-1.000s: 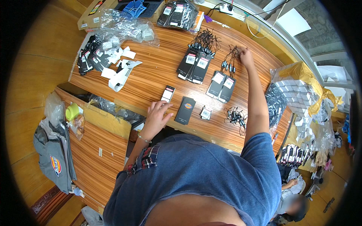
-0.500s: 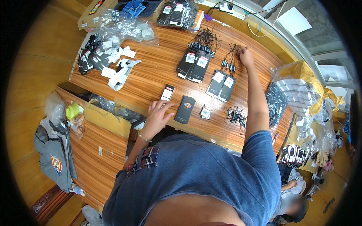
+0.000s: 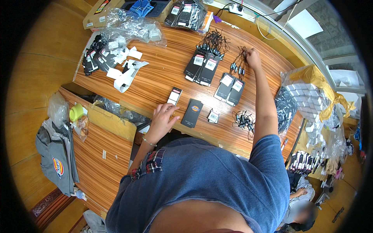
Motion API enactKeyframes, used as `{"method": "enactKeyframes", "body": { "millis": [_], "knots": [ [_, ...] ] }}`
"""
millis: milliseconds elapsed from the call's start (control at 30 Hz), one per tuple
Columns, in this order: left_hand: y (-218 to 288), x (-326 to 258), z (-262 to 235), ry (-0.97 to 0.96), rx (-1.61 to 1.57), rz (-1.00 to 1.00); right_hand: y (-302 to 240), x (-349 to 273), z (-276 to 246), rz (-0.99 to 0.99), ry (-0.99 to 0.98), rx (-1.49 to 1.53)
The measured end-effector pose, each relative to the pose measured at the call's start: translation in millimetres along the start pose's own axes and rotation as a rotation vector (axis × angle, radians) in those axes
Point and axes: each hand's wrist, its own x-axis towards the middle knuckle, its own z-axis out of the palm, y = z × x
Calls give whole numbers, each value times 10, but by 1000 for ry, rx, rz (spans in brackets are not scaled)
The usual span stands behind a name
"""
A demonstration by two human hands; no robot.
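Note:
My left hand point(image 3: 161, 119) rests at the table's near edge, fingers spread, its fingertips at the lower end of a small black, white and red label tag point(image 3: 175, 95). Just right of it lies a stack of black hang tags point(image 3: 192, 113) with a coloured oval print. Farther off to the right, my right hand point(image 3: 253, 59) pinches the far ends of black tag strings point(image 3: 242, 56). Their small plastic locks lie toward me, above two piles of black hang tags point(image 3: 229, 89) with white stickers. A small pile of white stickers point(image 3: 213, 116) sits near the table edge.
More stickered black tags point(image 3: 201, 68) with tangled strings lie mid-table. Loose black strings point(image 3: 244, 121) are near my right forearm. White paper strips point(image 3: 126, 77) and plastic bags point(image 3: 134, 29) cover the far left. A bag of white boxes point(image 3: 305, 91) stands right. Another person point(image 3: 301, 215) sits at lower right.
The whole view has shifted very slightly. Both hands keep nearly the same places, the right one still at the strings.

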Motion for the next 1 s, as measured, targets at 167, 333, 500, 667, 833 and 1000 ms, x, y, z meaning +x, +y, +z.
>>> {"method": "enactKeyframes", "body": {
  "millis": [167,333,500,667,833,1000],
  "knots": [
    [-34,-19,29,5,6,2,21,-41,-38,49,46,149],
    [-27,-3,47,-1,3,6,80,-198,-132,-42,-44,86],
    [15,45,25,-20,-17,11,26,-283,-180,-71,-18,-45],
    [27,32,26,-35,-2,8,-15,-223,-170,59,-42,-107],
    [23,-4,-1,-41,5,-5,90,-118,-73,99,-44,-111],
    [31,-29,-21,-24,9,9,126,-113,-55,70,-7,-59]
  ]
}}
